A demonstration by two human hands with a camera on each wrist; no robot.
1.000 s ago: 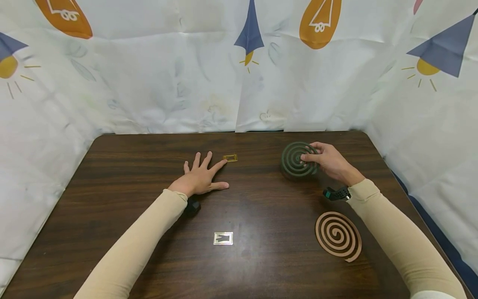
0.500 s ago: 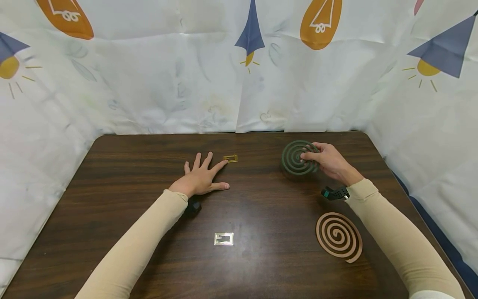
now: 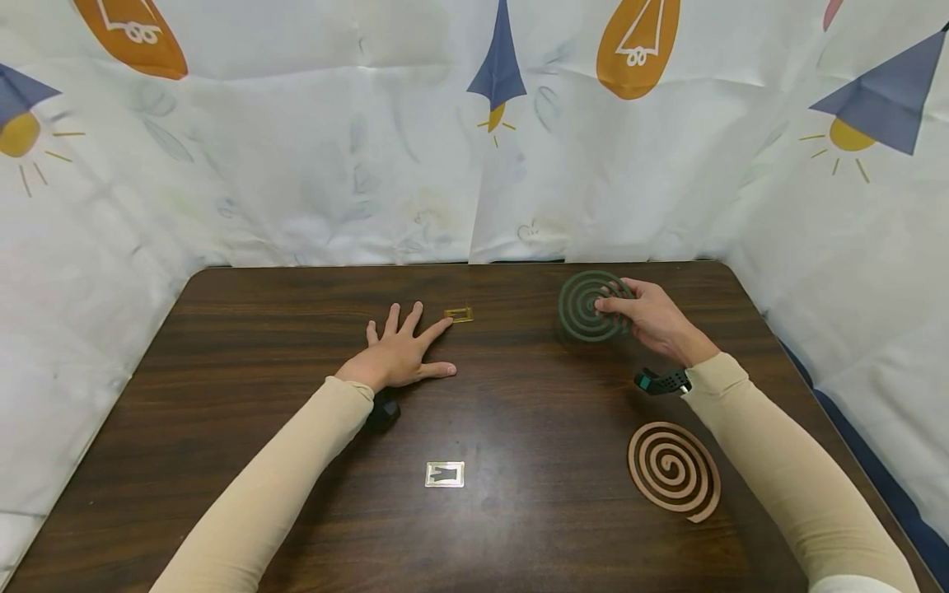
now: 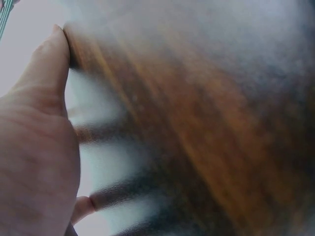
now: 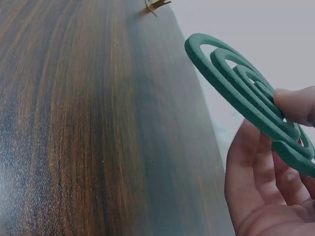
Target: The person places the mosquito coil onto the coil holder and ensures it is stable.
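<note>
A person's right hand (image 3: 656,321) pinches a green coil (image 3: 584,308) above the far right of a dark wood counter (image 3: 534,420), while the left hand (image 3: 395,354), fingers splayed and holding nothing, lies just beside a small gold-coloured stand (image 3: 459,320).

The right wrist view's edge crops the green coil (image 5: 240,101), while the left wrist view blurs the tabletop (image 4: 192,128).

A dark brown, wood-grained table (image 3: 534,412) with rounded far corners carries a small silver plate (image 3: 460,474) with a cutout, a flat tan spiral coil (image 3: 670,463) well to the right of that plate, and a small gold frame (image 3: 458,320) well beyond the plate.
</note>
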